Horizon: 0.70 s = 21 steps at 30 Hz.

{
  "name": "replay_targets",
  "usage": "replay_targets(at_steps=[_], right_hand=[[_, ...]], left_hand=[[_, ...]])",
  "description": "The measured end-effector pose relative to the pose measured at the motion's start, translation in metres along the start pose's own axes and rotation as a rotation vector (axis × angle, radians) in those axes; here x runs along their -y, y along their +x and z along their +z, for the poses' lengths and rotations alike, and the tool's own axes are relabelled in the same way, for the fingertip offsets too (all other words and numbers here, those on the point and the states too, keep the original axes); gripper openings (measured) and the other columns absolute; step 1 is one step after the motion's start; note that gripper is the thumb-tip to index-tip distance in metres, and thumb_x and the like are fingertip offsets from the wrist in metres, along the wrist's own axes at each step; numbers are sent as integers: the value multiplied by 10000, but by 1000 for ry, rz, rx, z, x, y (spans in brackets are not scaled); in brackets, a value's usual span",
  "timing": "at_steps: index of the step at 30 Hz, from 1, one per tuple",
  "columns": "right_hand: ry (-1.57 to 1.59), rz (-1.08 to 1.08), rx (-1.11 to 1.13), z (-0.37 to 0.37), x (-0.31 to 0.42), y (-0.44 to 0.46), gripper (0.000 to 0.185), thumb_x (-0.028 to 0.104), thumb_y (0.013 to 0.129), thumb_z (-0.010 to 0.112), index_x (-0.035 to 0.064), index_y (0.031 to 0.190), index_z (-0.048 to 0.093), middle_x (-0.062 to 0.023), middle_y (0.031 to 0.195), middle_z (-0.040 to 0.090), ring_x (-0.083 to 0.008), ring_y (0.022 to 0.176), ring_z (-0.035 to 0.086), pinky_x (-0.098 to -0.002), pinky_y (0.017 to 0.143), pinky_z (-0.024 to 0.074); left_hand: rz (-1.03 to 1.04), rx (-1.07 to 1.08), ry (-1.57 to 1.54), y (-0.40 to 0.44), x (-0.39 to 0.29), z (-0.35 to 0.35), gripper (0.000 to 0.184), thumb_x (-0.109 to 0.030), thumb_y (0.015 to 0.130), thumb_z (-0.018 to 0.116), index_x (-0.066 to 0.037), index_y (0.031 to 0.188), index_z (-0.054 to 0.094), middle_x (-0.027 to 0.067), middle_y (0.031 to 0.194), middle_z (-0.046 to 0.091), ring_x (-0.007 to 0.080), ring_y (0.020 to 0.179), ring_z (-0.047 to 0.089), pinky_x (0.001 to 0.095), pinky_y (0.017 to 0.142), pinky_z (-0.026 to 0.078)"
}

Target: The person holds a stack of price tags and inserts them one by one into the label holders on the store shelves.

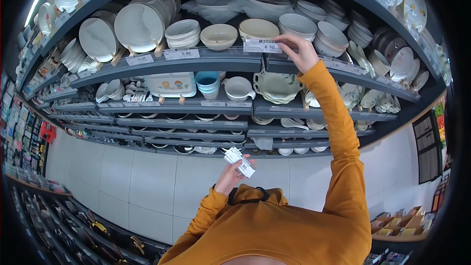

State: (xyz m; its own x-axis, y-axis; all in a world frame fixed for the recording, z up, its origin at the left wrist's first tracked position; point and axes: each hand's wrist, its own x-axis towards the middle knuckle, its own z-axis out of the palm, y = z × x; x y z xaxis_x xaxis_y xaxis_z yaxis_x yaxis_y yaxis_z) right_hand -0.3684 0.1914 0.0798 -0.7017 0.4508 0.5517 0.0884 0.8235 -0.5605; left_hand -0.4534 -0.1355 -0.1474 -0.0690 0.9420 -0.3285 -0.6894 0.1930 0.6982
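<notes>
My right hand [300,52] reaches up to the edge of the upper shelf, its thumb and fingers pinched on the right end of a white price tag [262,46] reading 6.50. The tag lies against the dark shelf edge [221,58], just below a cream bowl [258,28]. Lower down, in front of my body, my left hand [230,175] is closed around a small stack of white price tags [239,162], fanned a little at the top.
Stacked bowls [182,32], upright plates [140,27] and plastic-wrapped dishes [214,1] fill the upper shelf. Below are a blue cup stack [208,82] and a green-edged dish [277,86]. Another rack [54,221] stands at the lower left, and boxes [403,223] at the lower right.
</notes>
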Motion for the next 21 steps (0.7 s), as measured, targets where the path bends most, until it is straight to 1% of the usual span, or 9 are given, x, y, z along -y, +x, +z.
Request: replay_targets(at_steps=[4, 7, 10, 13, 15, 17, 18, 19, 21], right_hand=[[-66, -32, 45, -1, -7, -3, 217, 63, 910, 564, 2, 1109, 627, -98, 1020, 671, -171, 936, 646, -303, 852, 499], [-241, -17, 81, -3, 4, -5, 218, 45, 894, 574, 0, 1100, 628, -107, 1010, 665, -189, 939, 641, -321, 852, 494], [-385, -274, -270, 4, 39, -22, 214, 51, 877, 582, 20, 1082, 637, -122, 980, 661, -241, 922, 651, -323, 831, 493], [-53, -168, -262, 19, 81, -66, 206, 44, 863, 603, -3, 1062, 631, -133, 1001, 651, -245, 933, 643, -305, 844, 481], [92, 23, -76, 44, 97, -108, 251, 27, 864, 598, -25, 1109, 612, -118, 1002, 644, -196, 959, 626, -299, 870, 465], [270, 149, 7, 74, 99, -144, 265, 30, 867, 599, -17, 1128, 608, -107, 994, 645, -176, 960, 623, -287, 872, 464], [310, 210, 50, 83, 98, -159, 270, 23, 866, 597, -23, 1132, 603, -96, 986, 644, -167, 956, 623, -285, 870, 469], [424, 303, 57, 90, 101, -169, 257, 19, 882, 582, -21, 1136, 600, -91, 987, 640, -166, 953, 623, -283, 866, 471], [590, 459, 34, 103, 98, -192, 239, 37, 910, 562, -10, 1142, 601, -92, 996, 637, -169, 949, 622, -283, 868, 471]], left_hand=[[11, -4, -1, -2, -2, -2, 411, -262, 991, 402, -58, 1345, 437, 112, 1240, 595, 200, 1099, 602, 276, 760, 474], [36, 17, 16, -7, -5, 1, 418, -252, 999, 398, -47, 1363, 423, 112, 1265, 583, 188, 1087, 606, 269, 741, 483], [124, 14, 85, -14, -14, 8, 424, -236, 1007, 401, -25, 1375, 407, 112, 1282, 576, 175, 1077, 608, 260, 710, 494], [265, -62, 118, -22, -32, 21, 426, -229, 1010, 410, 12, 1362, 413, 116, 1270, 585, 174, 1078, 609, 250, 668, 509], [374, -130, 123, -27, -45, 36, 401, -224, 1007, 424, 12, 1331, 441, 118, 1243, 597, 189, 1053, 624, 242, 640, 491], [456, -193, 118, -33, -57, 54, 399, -223, 1010, 428, 20, 1326, 443, 121, 1251, 592, 197, 1046, 630, 246, 646, 494], [499, -195, 117, -33, -59, 57, 405, -219, 1012, 428, 30, 1331, 434, 132, 1263, 583, 214, 1075, 622, 248, 660, 513], [537, -161, 68, -32, -60, 60, 390, -171, 1010, 430, 50, 1331, 434, 156, 1273, 571, 220, 1089, 613, 273, 701, 565], [558, -190, 46, -34, -59, 69, 392, -171, 1007, 437, 45, 1334, 430, 166, 1276, 564, 240, 1097, 608, 280, 710, 580]])
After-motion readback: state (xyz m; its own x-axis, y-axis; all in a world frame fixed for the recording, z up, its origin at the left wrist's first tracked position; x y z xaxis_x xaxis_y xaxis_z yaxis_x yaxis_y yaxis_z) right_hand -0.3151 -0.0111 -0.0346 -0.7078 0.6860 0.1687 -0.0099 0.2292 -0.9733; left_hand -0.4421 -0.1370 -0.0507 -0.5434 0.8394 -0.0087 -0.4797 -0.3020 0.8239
